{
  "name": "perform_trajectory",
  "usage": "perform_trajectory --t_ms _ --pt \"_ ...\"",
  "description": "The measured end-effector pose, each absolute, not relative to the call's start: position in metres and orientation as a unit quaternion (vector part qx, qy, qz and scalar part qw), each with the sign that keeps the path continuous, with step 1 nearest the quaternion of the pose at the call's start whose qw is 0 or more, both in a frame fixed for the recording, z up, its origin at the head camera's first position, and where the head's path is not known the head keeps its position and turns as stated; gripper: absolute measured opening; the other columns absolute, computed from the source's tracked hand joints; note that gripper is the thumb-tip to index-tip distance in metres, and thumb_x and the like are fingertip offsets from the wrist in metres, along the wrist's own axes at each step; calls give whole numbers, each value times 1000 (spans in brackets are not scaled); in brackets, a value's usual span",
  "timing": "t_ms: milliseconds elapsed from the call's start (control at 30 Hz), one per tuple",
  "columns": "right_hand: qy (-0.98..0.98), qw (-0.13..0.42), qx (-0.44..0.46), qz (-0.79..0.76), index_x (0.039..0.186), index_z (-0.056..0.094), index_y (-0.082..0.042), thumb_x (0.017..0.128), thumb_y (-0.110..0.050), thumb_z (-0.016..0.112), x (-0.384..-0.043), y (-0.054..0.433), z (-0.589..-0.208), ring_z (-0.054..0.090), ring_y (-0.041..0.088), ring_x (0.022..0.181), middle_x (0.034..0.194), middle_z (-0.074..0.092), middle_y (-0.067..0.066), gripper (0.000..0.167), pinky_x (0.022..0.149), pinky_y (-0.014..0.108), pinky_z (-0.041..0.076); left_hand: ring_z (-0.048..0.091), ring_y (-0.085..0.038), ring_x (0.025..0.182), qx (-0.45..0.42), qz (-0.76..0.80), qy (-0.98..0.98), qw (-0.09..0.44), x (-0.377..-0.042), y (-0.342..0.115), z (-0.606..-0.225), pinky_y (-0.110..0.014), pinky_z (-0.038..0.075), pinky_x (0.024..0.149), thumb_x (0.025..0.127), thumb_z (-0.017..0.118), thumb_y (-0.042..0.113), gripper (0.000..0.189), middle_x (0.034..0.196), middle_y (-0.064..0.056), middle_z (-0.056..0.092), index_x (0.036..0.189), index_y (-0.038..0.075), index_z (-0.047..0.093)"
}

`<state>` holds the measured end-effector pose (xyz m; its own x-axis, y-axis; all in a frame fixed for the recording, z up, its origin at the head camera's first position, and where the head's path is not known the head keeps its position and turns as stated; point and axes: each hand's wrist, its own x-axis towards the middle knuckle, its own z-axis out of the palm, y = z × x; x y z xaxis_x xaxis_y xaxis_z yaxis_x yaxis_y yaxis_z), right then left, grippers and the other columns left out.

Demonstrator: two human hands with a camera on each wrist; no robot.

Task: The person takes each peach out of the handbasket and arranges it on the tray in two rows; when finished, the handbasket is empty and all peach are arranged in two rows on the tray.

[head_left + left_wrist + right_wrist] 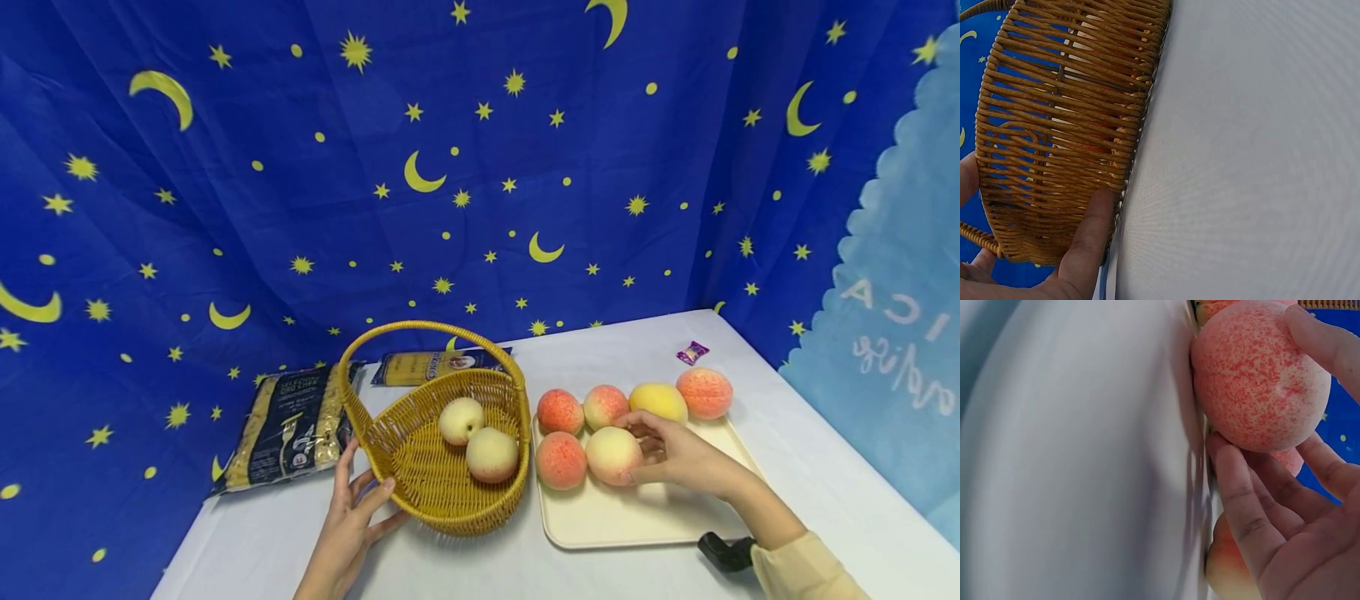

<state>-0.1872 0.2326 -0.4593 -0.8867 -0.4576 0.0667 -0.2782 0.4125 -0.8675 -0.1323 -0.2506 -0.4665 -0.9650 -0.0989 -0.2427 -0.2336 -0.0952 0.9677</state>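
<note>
My left hand (351, 510) holds the left side of a yellow-brown wicker basket (423, 479); in the left wrist view, fingers lie against its woven wall. Inside the basket are two pale peaches, one whitish peach (460, 417) behind another (492, 456). On the right, my right hand (678, 451) grips a pale, pink-speckled peach (612, 457) at the front of a cream tray (637, 527), with fingers and thumb around it. Several other fruits share the tray: a red peach (560, 412), another red peach (561, 461), a pinkish peach (605, 406) and a yellow fruit (658, 402).
An orange-pink peach (705, 393) sits at the tray's far right corner, with a purple wrapped candy (692, 352) behind it. A dark pasta bag (296, 425) and a yellow pasta packet (427, 367) lie left of and behind the basket. A black object (726, 552) lies by the right forearm.
</note>
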Motion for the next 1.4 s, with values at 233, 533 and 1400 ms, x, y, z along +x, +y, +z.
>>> perform_trajectory --t_ms 233,533,1400 --pt "833 97 -230 -494 142 57 -1 91 -24 87 -187 234 -458 62 10 120 137 64 20 64 97 21 60 41 -47 152 -122 731 670 46 -132 -251 -467 -61 61 106 107 68 23 101 171 -26 19 169 50 -7" --pt "830 97 -252 -488 144 55 2 95 -19 83 -185 240 -446 68 27 123 140 64 25 60 99 30 64 39 -50 153 -123 731 670 48 -133 -250 -467 -62 60 107 107 69 25 102 171 -27 18 169 50 -8" --pt "820 58 -347 -452 136 66 -7 99 -30 80 -156 149 -348 71 30 121 137 70 14 46 103 32 62 41 -50 152 -127 728 672 47 -133 -251 -468 -61 61 105 107 69 25 102 171 -28 18 169 49 -9"
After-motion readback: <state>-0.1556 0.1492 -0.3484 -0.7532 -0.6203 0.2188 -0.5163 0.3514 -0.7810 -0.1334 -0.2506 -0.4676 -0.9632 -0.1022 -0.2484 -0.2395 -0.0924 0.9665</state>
